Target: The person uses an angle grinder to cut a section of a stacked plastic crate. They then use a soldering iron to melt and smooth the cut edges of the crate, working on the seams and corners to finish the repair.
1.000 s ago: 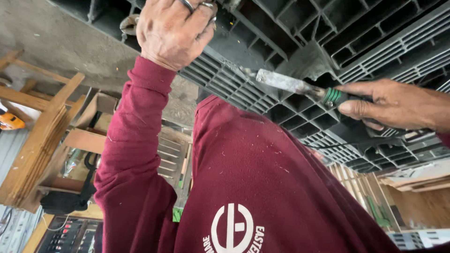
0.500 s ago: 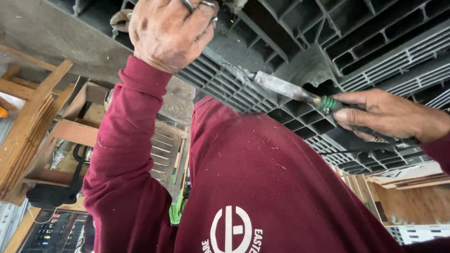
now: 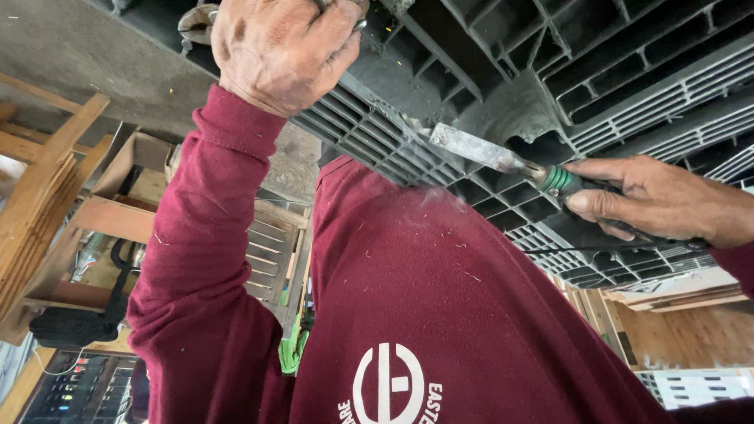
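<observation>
A: The chisel [image 3: 503,161] — where does it sit?

B: Its green-collared handle is wrapped in the right hand [image 3: 652,200], fingers curled fully round it. The flat, worn blade runs out and away from that grip, and its tip presses against the dark ribbed plastic panel [image 3: 628,71] just beyond the knuckles.

A: And the other hand?

B: The left hand [image 3: 283,47] is clenched tight, well apart from the chisel grip, up against the edge of the same panel. Something metal shows just past its knuckles, but I cannot tell what it is or whether the fist holds it.

A: What lies around the grips?

B: Below both, a maroon sweatshirt [image 3: 440,314] dusted with pale flecks. Beyond the left wrist, stacked wooden planks [image 3: 39,196] and a wooden frame.
</observation>
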